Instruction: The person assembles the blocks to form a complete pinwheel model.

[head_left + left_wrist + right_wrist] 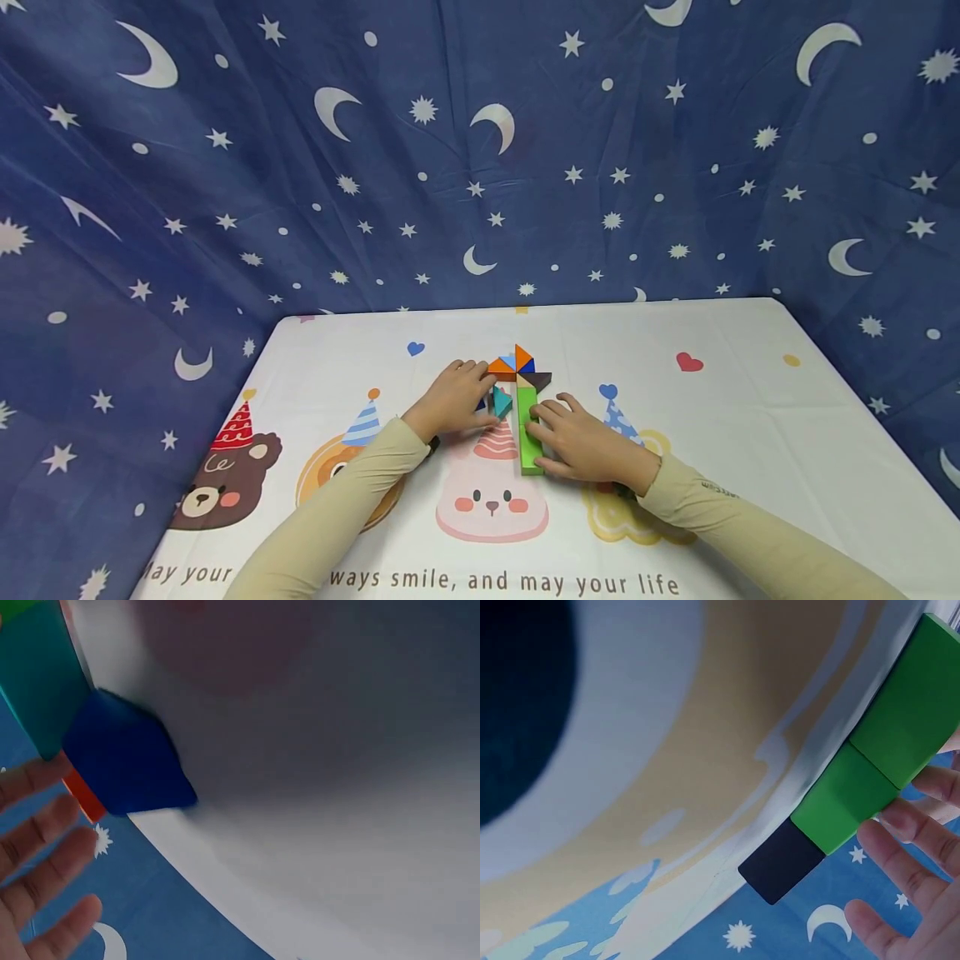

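Several coloured blocks form a pinwheel shape on the table: an orange triangle (523, 358), a dark wedge (537, 381) and others round them. Below it, two green blocks (915, 697) lie end to end as a stem. My right hand (588, 442) touches the stem's right side with its fingertips, thumb near its lower end. My left hand (453, 400) is left of the stem, with a teal block (502, 402) beside its thumb and index finger. In the left wrist view its fingers reach out loosely near that block. A dark blue block (124, 757) is mostly hidden by this hand in the head view.
The white tablecloth (735, 417) has printed cartoon animals, hearts and lettering. A dark blue curtain (480, 208) with moons and stars hangs behind the table and along its sides.
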A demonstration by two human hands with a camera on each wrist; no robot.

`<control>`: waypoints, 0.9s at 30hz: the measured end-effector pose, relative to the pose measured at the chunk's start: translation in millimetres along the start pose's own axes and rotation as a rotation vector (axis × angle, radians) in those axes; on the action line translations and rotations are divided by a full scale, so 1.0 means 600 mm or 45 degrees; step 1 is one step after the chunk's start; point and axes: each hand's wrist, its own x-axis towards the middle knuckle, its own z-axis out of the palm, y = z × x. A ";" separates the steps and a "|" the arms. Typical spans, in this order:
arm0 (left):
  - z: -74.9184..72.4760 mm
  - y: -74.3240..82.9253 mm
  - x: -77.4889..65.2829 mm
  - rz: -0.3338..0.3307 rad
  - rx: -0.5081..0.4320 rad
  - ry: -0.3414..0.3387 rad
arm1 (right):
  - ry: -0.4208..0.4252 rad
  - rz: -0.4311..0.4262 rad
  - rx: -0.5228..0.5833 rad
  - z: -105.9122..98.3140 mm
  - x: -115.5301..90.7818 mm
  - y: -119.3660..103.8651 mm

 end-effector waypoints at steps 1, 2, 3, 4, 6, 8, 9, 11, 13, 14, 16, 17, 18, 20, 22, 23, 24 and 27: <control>0.001 0.002 0.001 -0.018 0.008 -0.001 | -0.001 0.001 -0.001 0.000 0.000 0.000; 0.002 0.004 0.003 -0.036 0.012 -0.003 | -0.002 0.002 -0.001 0.000 0.000 0.000; 0.003 0.005 0.004 -0.054 0.015 -0.004 | -0.003 0.003 -0.001 0.001 0.000 0.000; 0.004 0.007 0.006 -0.070 0.020 -0.005 | -0.002 0.004 -0.001 0.001 0.000 0.000; 0.005 0.009 0.008 -0.094 0.024 0.004 | 0.003 0.003 0.002 0.000 0.000 0.000; 0.005 0.010 0.010 -0.110 0.035 0.014 | 0.007 0.002 0.007 0.000 0.000 0.000; 0.005 0.010 0.010 -0.112 0.043 0.021 | 0.009 0.002 0.009 0.000 -0.001 -0.001; 0.005 0.010 0.012 -0.115 0.061 0.033 | 0.011 0.002 0.012 0.000 -0.001 -0.001; 0.005 0.010 0.013 -0.113 0.076 0.037 | 0.010 0.003 0.014 0.001 -0.001 -0.001; 0.005 0.010 0.013 -0.111 0.082 0.042 | 0.010 0.004 0.015 0.001 -0.001 -0.001; 0.005 0.010 0.015 -0.107 0.086 0.060 | 0.011 0.005 0.020 0.000 -0.001 -0.001; 0.005 0.010 0.016 -0.105 0.091 0.071 | 0.010 0.006 0.022 0.000 -0.001 -0.001; 0.005 0.010 0.016 -0.103 0.093 0.082 | 0.011 0.007 0.025 0.000 -0.001 -0.001; 0.005 0.011 0.018 -0.102 0.098 0.108 | 0.011 0.010 0.029 -0.001 -0.001 -0.001; 0.005 0.011 0.020 -0.104 0.102 0.122 | 0.010 0.011 0.028 0.000 -0.001 -0.001; 0.004 0.011 0.021 -0.105 0.104 0.125 | 0.012 0.009 0.026 0.000 -0.001 -0.001; 0.004 0.011 0.021 -0.106 0.102 0.127 | 0.013 0.008 0.023 0.000 -0.001 0.000; 0.003 0.012 0.023 -0.105 0.092 0.133 | 0.009 0.006 0.014 0.002 -0.001 0.000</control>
